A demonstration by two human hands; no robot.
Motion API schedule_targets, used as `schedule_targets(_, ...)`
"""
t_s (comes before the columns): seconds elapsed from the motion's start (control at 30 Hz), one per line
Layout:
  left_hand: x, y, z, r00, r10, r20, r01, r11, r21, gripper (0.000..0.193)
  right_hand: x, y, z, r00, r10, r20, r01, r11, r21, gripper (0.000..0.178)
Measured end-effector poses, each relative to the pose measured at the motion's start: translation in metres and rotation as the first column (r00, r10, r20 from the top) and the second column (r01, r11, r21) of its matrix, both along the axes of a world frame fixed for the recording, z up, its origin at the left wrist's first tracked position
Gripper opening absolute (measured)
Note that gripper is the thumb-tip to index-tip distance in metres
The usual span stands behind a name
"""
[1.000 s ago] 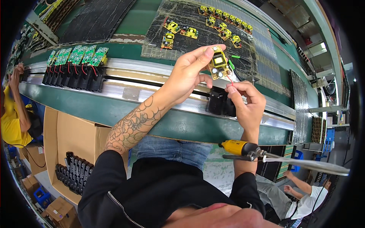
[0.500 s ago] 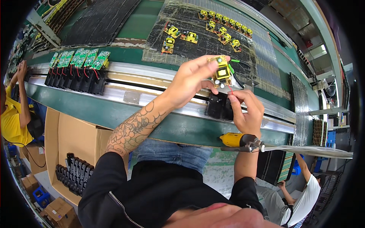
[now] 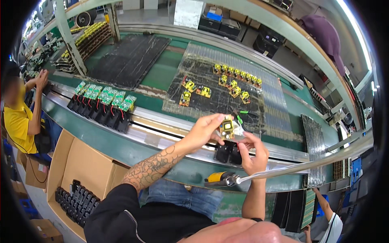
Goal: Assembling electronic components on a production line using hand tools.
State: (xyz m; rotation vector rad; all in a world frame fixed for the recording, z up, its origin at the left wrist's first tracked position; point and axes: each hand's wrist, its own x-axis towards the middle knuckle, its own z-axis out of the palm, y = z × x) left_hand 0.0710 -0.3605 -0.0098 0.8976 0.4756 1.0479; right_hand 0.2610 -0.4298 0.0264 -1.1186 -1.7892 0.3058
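Note:
My left hand (image 3: 201, 133) grips a small circuit board (image 3: 227, 126) with a yellow transformer, held upright by its edge between thumb and fingers. Close beside it, my right hand (image 3: 256, 154) is closed in a pinch on a thin red wire (image 3: 238, 145) below the board. Under both hands, black plastic housings (image 3: 222, 154) stand on the metal rail, partly covered by my right fingers. Just beyond the board lies a green-handled hand tool (image 3: 240, 118), its working end hard to make out.
More black housings (image 3: 99, 113) with green boards (image 3: 107, 95) and red wires stand on the rail at left. Several yellow-transformer boards (image 3: 234, 71) lie on the black mat (image 3: 198, 67). A yellow tool (image 3: 215, 177) hangs near my right forearm. A carton (image 3: 67, 162) holds black parts.
My view has tilted up, so the bench sits lower and more of the far side shows. My hands keep hold of the board and wire, with the board staying near the right fingers.

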Motion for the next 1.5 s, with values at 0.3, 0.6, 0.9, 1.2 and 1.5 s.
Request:
schedule_targets(0.3,0.017,-0.015,0.019,0.926,0.243,-0.290,-0.096,0.892,0.441,0.036,-0.008,0.011,-0.001,0.997,-0.065,-0.046,0.068,0.995,0.066,0.046)
schedule_targets(0.6,0.006,-0.010,0.024,0.732,0.422,-0.535,0.204,0.614,0.763,0.036,0.030,0.004,-0.018,0.981,-0.044,-0.190,0.036,0.998,-0.045,0.038)
schedule_targets(0.9,-0.007,0.003,0.006,0.496,0.729,-0.472,0.340,0.337,0.878,0.045,0.089,-0.001,-0.031,0.838,-0.543,0.047,0.459,0.750,0.476,0.044)
schedule_targets(1.2,-0.011,-0.002,-0.013,0.322,0.742,-0.588,0.408,0.451,0.793,0.047,0.091,-0.001,-0.035,0.859,-0.512,0.014,0.439,0.750,0.495,0.049)
schedule_targets(1.5,-0.013,-0.004,-0.013,0.325,0.715,-0.619,0.419,0.478,0.772,0.046,0.079,0.003,-0.027,0.894,-0.449,-0.009,0.413,0.814,0.408,0.048)
